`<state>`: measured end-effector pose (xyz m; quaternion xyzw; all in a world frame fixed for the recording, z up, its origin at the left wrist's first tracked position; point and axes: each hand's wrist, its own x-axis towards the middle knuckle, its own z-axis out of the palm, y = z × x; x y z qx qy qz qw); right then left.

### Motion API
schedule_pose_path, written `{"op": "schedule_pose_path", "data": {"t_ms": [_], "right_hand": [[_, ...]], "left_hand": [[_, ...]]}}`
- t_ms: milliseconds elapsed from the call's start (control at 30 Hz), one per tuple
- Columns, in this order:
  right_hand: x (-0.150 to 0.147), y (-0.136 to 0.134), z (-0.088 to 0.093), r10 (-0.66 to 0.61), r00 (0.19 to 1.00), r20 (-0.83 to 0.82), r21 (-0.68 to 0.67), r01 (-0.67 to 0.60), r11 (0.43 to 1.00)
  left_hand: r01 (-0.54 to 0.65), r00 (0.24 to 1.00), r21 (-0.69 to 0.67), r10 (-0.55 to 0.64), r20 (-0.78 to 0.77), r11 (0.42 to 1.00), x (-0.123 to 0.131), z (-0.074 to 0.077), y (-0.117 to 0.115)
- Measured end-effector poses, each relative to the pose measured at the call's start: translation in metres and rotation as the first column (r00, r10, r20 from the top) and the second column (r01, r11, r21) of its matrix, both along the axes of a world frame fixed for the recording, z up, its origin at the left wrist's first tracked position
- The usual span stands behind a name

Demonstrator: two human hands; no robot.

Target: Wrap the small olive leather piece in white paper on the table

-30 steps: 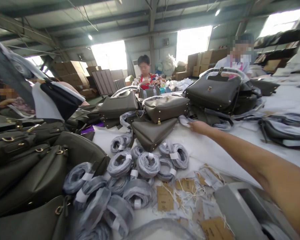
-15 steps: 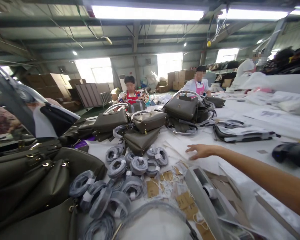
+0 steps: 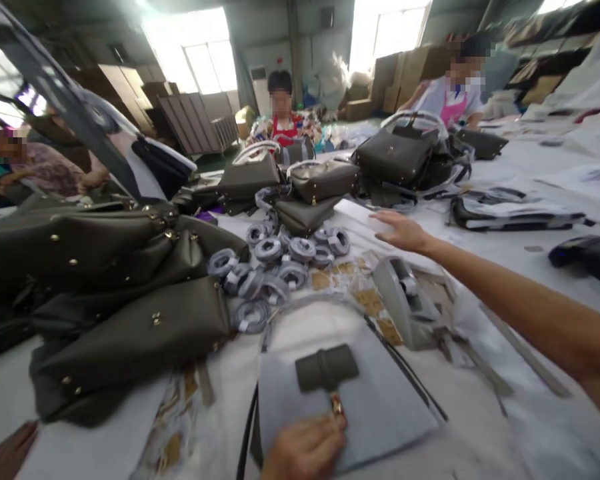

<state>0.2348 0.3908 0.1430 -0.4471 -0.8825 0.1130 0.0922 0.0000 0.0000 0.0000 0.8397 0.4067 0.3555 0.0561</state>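
Low at the near edge of the counter (image 3: 510,257), the left hand (image 3: 305,453) rests on one grey-wrapped handbag with a dark olive flap (image 3: 370,413). Its grip is bent just beside the single gold clasp (image 3: 336,404); whether it pinches the clasp cannot be told. Farther off, the right hand (image 3: 400,230) lies flat, grip spread apart, on white paper sheets (image 3: 357,215). One grey tape dispenser (image 3: 405,300) sits between the two hands. Roughly a dozen plastic-wrapped strap coils (image 3: 269,250) bunch left of it, too crowded for an exact count. At least three olive leather handbags (image 3: 130,333) pile at left.
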Motion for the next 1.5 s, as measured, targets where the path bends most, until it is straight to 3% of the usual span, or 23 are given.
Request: {"op": "schedule_pose_path", "data": {"t_ms": [67,133,200,267,367,467,533,800,967,1167,1267,1400,1500], "right_hand": [[0.001,-0.053,0.012,0.142,0.988,-0.056,-0.040,-0.144,0.989],[-0.001,-0.116,0.017,0.327,0.937,-0.121,-0.085,-0.338,0.937],[-0.004,-0.179,0.012,0.553,0.800,-0.231,-0.132,-0.589,0.797],[-0.006,-0.228,-0.006,0.657,0.710,-0.254,-0.132,-0.698,0.704],[-0.005,-0.267,-0.048,0.703,0.689,-0.176,-0.113,-0.723,0.681],[0.000,-0.274,-0.082,0.718,0.686,-0.116,-0.121,-0.728,0.675],[0.003,-0.274,-0.091,0.730,0.677,-0.090,-0.127,-0.735,0.666],[-0.005,-0.279,-0.089,0.794,0.603,-0.074,-0.118,-0.796,0.594],[-0.003,-0.282,-0.092,0.792,0.601,-0.110,-0.115,-0.799,0.590],[0.003,-0.289,-0.101,0.779,0.615,-0.120,-0.044,-0.787,0.615],[0.002,-0.292,-0.108,0.771,0.623,-0.134,-0.004,-0.778,0.628],[-0.002,-0.294,-0.109,0.753,0.633,-0.179,0.007,-0.764,0.645],[0.001,-0.294,-0.102,0.721,0.631,-0.287,0.017,-0.749,0.662]], "left_hand": [[0.018,0.998,-0.142,-0.026,-0.054,0.990,0.002,0.005,-0.005],[0.023,0.997,-0.167,-0.036,-0.074,0.986,0.002,0.009,-0.007],[0.017,0.994,-0.161,-0.034,-0.104,0.987,0.001,0.010,-0.009],[-0.016,0.987,-0.134,-0.005,-0.159,0.991,0.001,0.007,-0.013],[-0.076,0.971,-0.077,0.056,-0.232,0.994,0.001,-0.002,-0.019],[-0.106,0.962,-0.048,0.090,-0.259,0.993,0.001,-0.007,-0.022],[-0.121,0.957,-0.036,0.107,-0.269,0.992,0.001,-0.007,-0.023],[-0.130,0.952,0.007,0.127,-0.277,0.991,0.002,-0.005,-0.028],[-0.106,0.957,0.031,0.110,-0.270,0.994,0.003,-0.001,-0.031],[-0.132,0.980,0.017,0.133,-0.149,0.991,0.020,0.028,-0.054],[-0.254,0.966,-0.039,0.252,-0.051,0.966,0.039,0.039,-0.054],[-0.433,0.900,-0.155,0.436,-0.010,0.888,0.057,0.025,-0.045],[-0.451,0.891,-0.105,0.441,-0.107,0.886,0.059,0.001,-0.043]]}}
